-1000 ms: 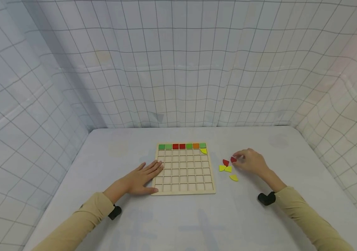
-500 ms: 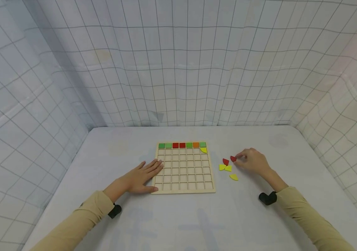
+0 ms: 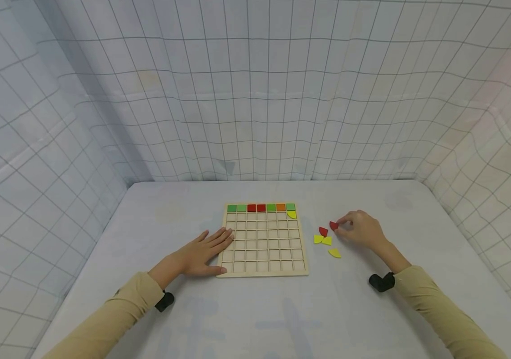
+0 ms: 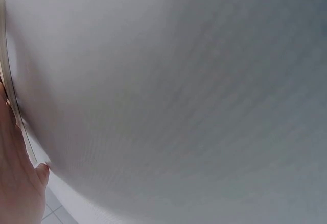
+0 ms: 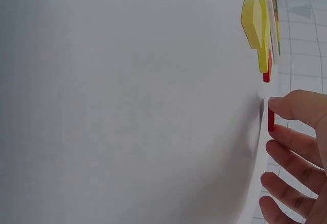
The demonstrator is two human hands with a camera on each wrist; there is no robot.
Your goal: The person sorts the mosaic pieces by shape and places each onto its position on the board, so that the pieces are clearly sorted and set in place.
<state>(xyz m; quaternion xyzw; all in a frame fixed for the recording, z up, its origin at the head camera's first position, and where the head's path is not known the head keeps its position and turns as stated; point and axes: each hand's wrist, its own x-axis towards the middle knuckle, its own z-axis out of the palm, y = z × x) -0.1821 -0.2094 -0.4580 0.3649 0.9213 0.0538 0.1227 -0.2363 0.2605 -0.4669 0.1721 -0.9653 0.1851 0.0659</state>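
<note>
Slight movement only is recorded since the earlier frame: one flat red quarter-round piece has shifted a little toward the far side, and more of it now shows at the fingertips. The right hand holds this piece between thumb and index finger, a narrow pinch; the right wrist view shows it edge-on, with the other fingers fanned apart from it. Whether the piece touches the white desk cannot be determined.

On the left, the left hand lies with straight fingers spread wide, fingertips over the left edge of a square pale wooden grid board and thumb at its near left corner. Seven square tiles in greens, reds and orange fill the far row of the board. One yellow quarter-round piece sits in the rightmost compartment of the second row.

Between board and right hand lie a second red quarter-round piece and, just nearer, two adjoining yellow quarter-round pieces. A further yellow quarter-round piece lies apart, nearer and to the right.
</note>
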